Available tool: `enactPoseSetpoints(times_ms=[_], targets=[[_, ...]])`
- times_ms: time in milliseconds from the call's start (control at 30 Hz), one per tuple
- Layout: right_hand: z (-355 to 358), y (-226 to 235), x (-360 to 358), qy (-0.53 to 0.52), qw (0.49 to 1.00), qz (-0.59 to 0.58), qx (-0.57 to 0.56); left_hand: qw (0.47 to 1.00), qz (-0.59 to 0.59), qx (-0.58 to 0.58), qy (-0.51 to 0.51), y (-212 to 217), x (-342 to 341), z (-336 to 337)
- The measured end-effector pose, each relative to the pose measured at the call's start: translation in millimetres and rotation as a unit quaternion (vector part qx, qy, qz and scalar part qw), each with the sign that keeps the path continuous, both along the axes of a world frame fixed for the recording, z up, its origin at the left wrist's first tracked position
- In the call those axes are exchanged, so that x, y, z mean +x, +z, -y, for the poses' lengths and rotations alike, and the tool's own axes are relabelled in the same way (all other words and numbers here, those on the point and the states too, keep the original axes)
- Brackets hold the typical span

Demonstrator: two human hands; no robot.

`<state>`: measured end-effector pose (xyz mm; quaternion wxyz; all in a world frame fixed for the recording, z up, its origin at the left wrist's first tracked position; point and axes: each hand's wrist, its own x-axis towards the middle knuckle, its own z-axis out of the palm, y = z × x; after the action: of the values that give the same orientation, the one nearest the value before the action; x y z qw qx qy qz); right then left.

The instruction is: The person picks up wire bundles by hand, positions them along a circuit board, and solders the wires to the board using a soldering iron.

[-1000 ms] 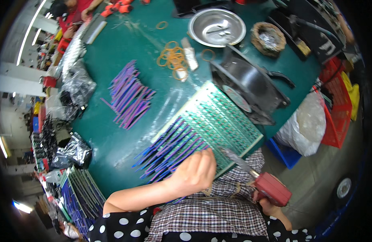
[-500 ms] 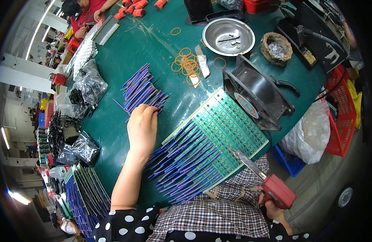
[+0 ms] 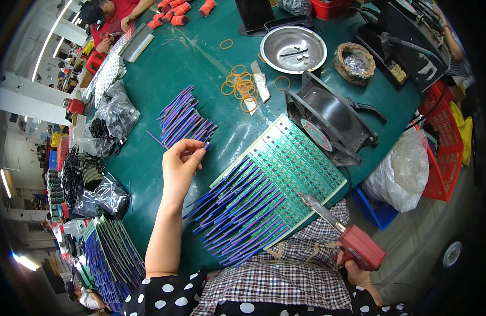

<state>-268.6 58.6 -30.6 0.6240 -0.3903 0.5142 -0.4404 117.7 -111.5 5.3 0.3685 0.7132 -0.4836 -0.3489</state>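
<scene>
My left hand (image 3: 180, 167) is closed in a pinch at the near edge of a pile of blue and purple wires (image 3: 182, 118); a short wire tip pokes out between thumb and finger. My right hand (image 3: 353, 268) holds a red soldering gun (image 3: 361, 247) at the lower right, its metal tip pointing up-left over the near edge of a green circuit board panel (image 3: 301, 158). Rows of blue and purple wires (image 3: 243, 216) stick out from the panel's left side and lie over the table.
A black fan (image 3: 332, 118) stands against the panel's far right. Beyond lie rubber bands (image 3: 240, 84), a metal bowl (image 3: 294, 50) and a rough brown pot (image 3: 355, 63). Plastic bags (image 3: 116, 110) and wired boards (image 3: 108, 263) line the left. A co-worker in red (image 3: 119, 18) sits far left.
My left hand has drawn slightly back from the wire pile, turning so that its thumb and finger now show in a pinch. The right hand and soldering gun have hardly moved.
</scene>
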Motion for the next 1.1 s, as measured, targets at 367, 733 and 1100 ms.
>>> enactPoseSetpoints(times_ms=[367,733,1100], targets=[[-15.8,-10.3,-9.4,0.067,0.981,-0.18,-0.019,0.851,0.347,-0.251,-0.303,46.5,-93.6,-45.7],[-4.9,-2.1,-11.7,0.053,0.982,-0.164,-0.08,0.766,0.438,-0.264,-0.389,-0.8,-121.9,-71.4],[3.2,-12.6,-14.2,0.107,0.967,-0.178,-0.149,0.727,0.488,-0.305,-0.375,-5.1,-123.2,-70.1]])
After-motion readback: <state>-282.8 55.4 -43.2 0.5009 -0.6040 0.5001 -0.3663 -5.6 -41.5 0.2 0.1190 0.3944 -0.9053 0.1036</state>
